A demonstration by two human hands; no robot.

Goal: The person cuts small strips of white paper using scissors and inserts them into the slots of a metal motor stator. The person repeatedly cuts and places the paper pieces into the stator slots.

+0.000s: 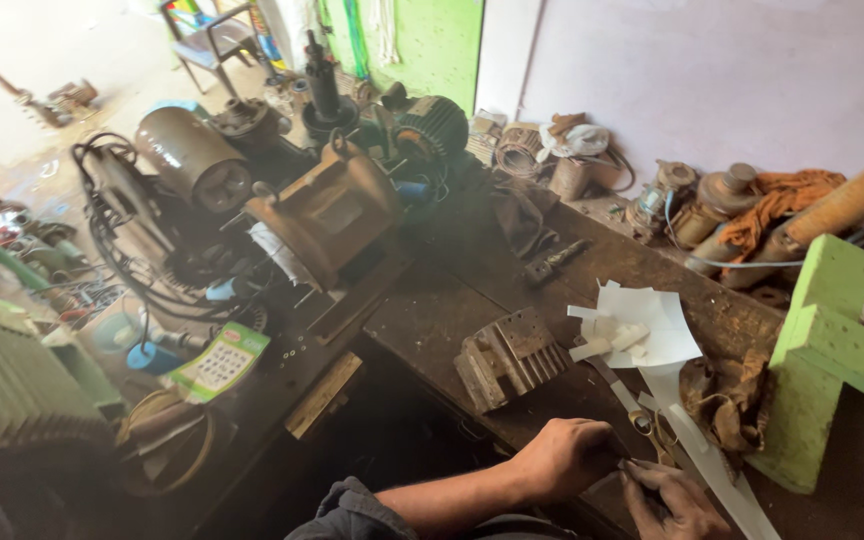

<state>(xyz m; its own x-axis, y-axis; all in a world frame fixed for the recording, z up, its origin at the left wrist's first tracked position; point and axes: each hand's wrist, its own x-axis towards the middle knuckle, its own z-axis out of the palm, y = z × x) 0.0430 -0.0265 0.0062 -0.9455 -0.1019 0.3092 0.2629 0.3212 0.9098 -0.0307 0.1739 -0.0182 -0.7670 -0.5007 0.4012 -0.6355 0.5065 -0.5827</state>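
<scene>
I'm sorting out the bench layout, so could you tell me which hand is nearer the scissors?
Right. The right hand lies just below the scissors, nearly at the handles. The left hand rests on the bench edge a little farther off, to their left.

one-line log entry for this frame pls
left hand: fist pressed on workbench | right hand: on white paper strip | scissors beside | finned metal block apart

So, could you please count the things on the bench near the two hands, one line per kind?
White paper pieces: 1 pile
White paper strip: 1
Finned metal block: 1
Scissors: 1
Brown rag: 1
Hands: 2, left hand and right hand
Total: 7
</scene>
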